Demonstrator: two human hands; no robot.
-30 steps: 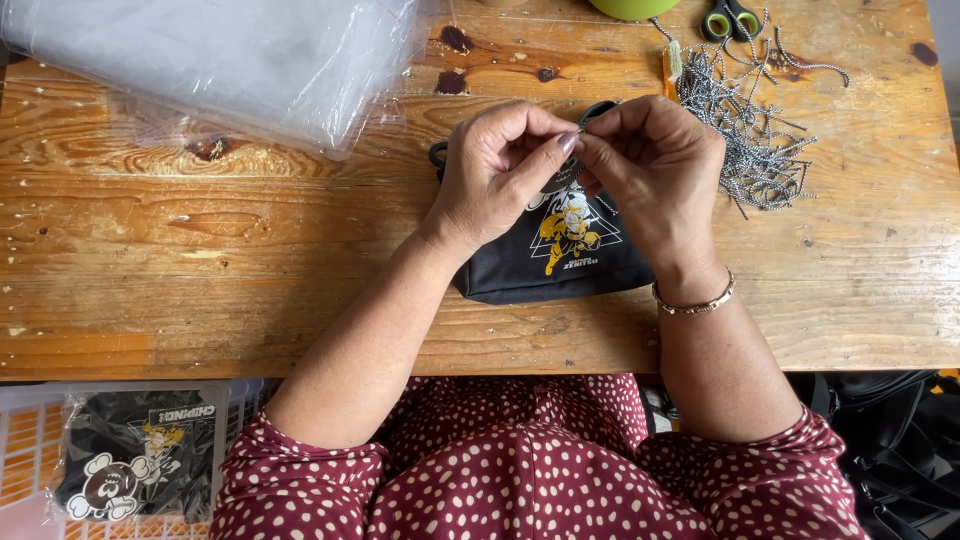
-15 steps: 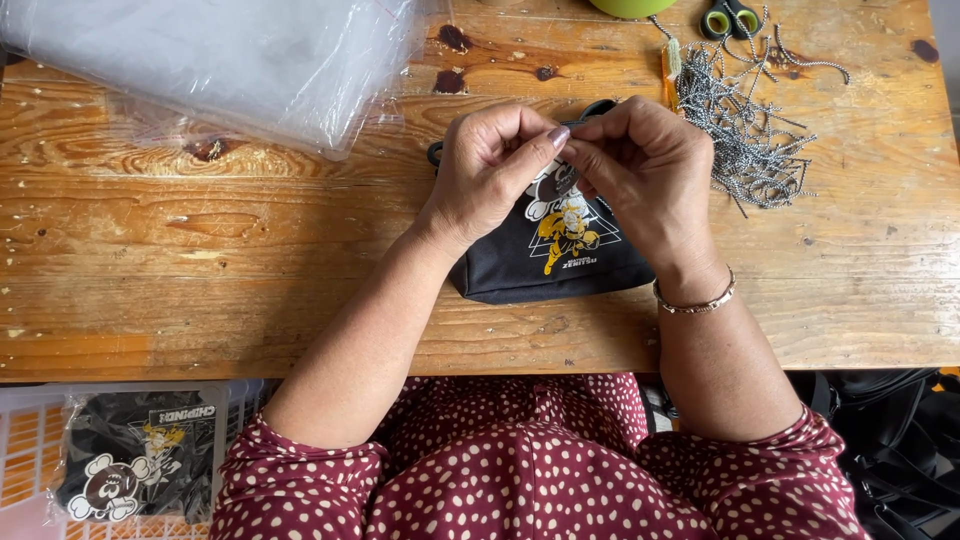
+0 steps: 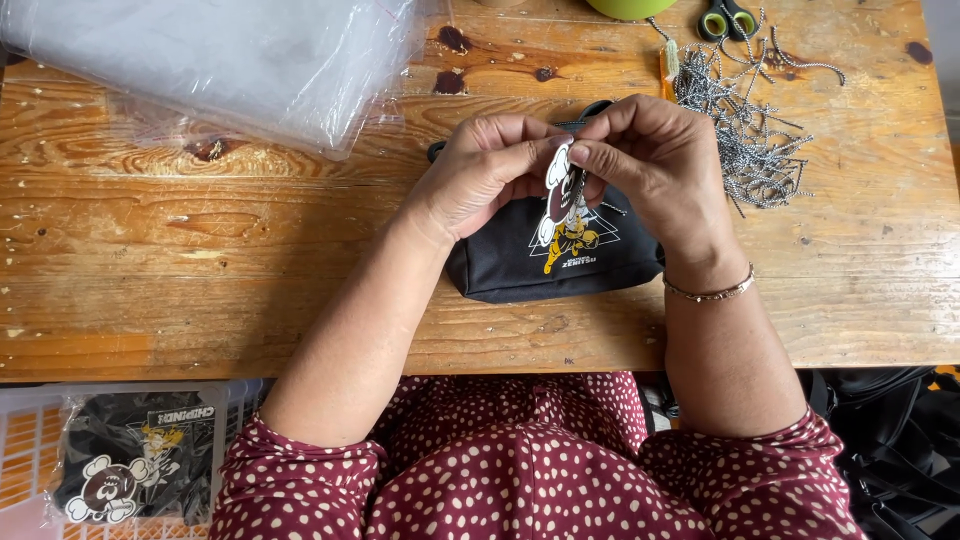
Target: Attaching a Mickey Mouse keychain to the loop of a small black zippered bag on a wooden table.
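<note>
Head view looks straight down on a worn wooden plank table (image 3: 200, 260), with the person's two forearms reaching in from its near edge. The left hand (image 3: 480, 175) and the right hand (image 3: 650, 165) meet above the middle of the table, fingertips pressed together. Both hands are closed in a pinch on a small flat cartoon-figure charm in white, black and yellow (image 3: 562, 195), which hangs upright between them; the left thumb and forefinger grip its top from one side, the right fingers from the other. Whether a chain is already threaded through it cannot be told.

Directly beneath the hands lies a small black fabric pouch with a yellow and white printed figure (image 3: 555, 265), resting flat on the table, closer to the near edge than to the far one; the hands cover its upper part. A thin metal bracelet (image 3: 710, 292) circles the right wrist.

Toward the far right corner lies a loose tangle of silver ball chains (image 3: 745, 130), near the right hand but apart from it. Beside them, at the far edge, sit green-handled scissors (image 3: 728, 18). A heap of clear plastic bags (image 3: 220, 60) fills the far left corner. Below the near edge, at the left, a bagged black pouch (image 3: 135, 455) lies in a white and orange plastic crate (image 3: 25, 445).
</note>
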